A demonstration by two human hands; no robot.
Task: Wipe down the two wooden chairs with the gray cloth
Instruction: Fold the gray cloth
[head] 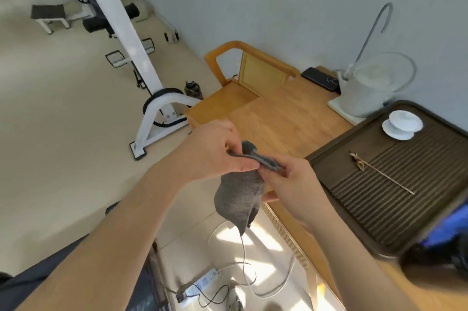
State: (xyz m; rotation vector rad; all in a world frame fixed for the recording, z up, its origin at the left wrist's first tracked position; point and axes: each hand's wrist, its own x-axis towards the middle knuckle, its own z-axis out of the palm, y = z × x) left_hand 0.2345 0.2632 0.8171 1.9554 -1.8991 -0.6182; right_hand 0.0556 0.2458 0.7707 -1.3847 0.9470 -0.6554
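Gray cloth (240, 194) hangs in the air between your two hands, above the floor and just beside the near edge of the wooden table (286, 118). Your left hand (212, 151) pinches one end of its top edge between thumb and fingers, and your right hand (296, 184) pinches the other end, so the edge runs taut between them while the rest droops to a point below. Neither hand is spread; both are closed on fabric.

By my reading, you are folding or straightening the cloth before wiping, and no chair has been touched yet. To do this well, bring the two pinched corners together and fold the cloth into a flat pad that fills your palm; a loose dangling tail will drag and catch. Mind the white cables (243, 267) and the power strip (205, 281) on the floor beneath it.

Farther off, one wooden chair (243, 75) stands tucked against the far end of the table, with its curved arm and woven back panel facing you. Start there along the top rail and work down to the seat. I cannot pick out the second chair clearly. On the table, the dark tea tray (379, 179) and the kettle (367, 90) sit well apart from your work.
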